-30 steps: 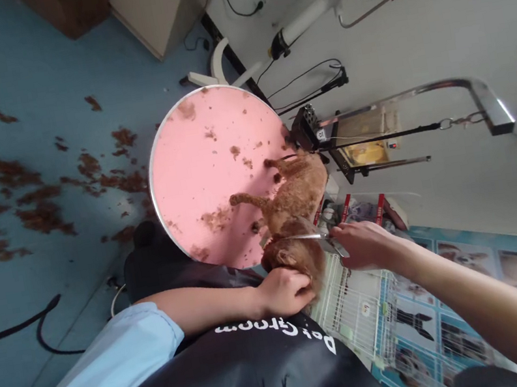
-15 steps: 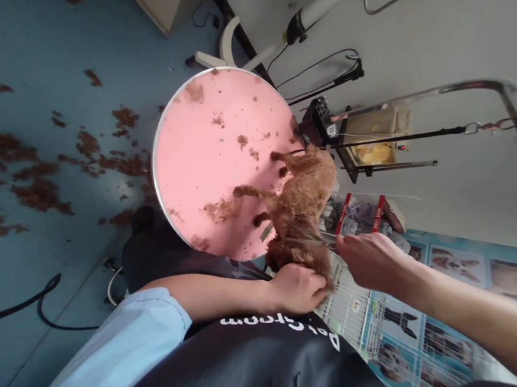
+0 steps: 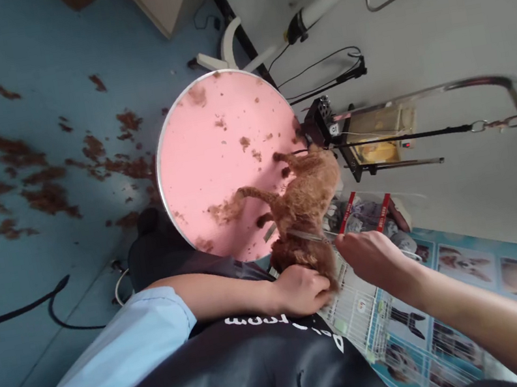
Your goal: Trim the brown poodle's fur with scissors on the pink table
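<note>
Curly red-brown dog (image 3: 308, 192) is at the lower right edge of a round pink tabletop (image 3: 193, 158) w/ thin silvery rim; its head is toward the wearer's body. Fur is short & woolly on the back, a bit longer & looser at the head.

Bare L hand (image 3: 300, 289) has its fingers bent & clenched in the head fur. Bare R hand (image 3: 371, 257) is closed around the handle end of slim silver metal scissors (image 3: 312, 235); blades lie across the fur at neck/head. Blades are blurred, so I cannot tell how far they are apart.

Fluffy brown fur clumps (image 3: 46, 199) are on the smooth blue floor (image 3: 40, 45), & smaller tufts on the tabletop. Shiny bent metal bar (image 3: 468, 82) carries a thin black strap (image 3: 408, 137), which runs toward the dog's rear.

Re. writing: glossy black apron (image 3: 231, 383) has white letters, upside down in view; "room" is readable, the rest is partly lost in folds. See-through pack w/ red edges (image 3: 365, 212) has white letters, too small to read. Blue poster (image 3: 489, 241) shows animal photos, incl. a dog w/ upright ears.
</note>
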Tool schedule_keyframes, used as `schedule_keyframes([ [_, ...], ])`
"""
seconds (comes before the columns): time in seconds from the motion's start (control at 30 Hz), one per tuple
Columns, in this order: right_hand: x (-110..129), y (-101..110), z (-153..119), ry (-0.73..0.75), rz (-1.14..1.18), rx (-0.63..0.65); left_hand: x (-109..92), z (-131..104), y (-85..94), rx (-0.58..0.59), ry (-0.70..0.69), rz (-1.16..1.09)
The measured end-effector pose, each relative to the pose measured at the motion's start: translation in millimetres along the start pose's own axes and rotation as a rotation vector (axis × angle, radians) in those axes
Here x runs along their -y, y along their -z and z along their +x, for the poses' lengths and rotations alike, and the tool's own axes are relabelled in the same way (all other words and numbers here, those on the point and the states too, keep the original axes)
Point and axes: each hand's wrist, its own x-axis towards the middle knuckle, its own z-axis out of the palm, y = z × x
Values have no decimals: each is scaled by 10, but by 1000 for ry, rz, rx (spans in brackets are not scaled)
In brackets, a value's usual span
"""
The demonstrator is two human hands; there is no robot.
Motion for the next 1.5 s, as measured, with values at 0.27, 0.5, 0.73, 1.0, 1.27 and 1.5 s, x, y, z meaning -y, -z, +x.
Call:
schedule_keyframes([
  [0.27, -43, 79, 122, -50, 9, 21, 8, -10, 16, 1, 4, -17],
  [0.5, -221, -42, 89, -42, 164, 54, 62, -100, 18, -49, -2, -28],
  [0.73, -321, -379, -131, -28, 363, 161, 79, -161, 57, -41, -17, -80],
  [1.0, -331, -430, -166, -54, 419, 166, 90, -199, 46, -63, -8, -102],
  [1.27, -303, -406, -176, -31, 415, 147, 94, -211, 32, -120, -48, -103],
  [1.5, -273, -494, -180, -9, 420, 77, 111, -224, 20, -124, -62, -137],
])
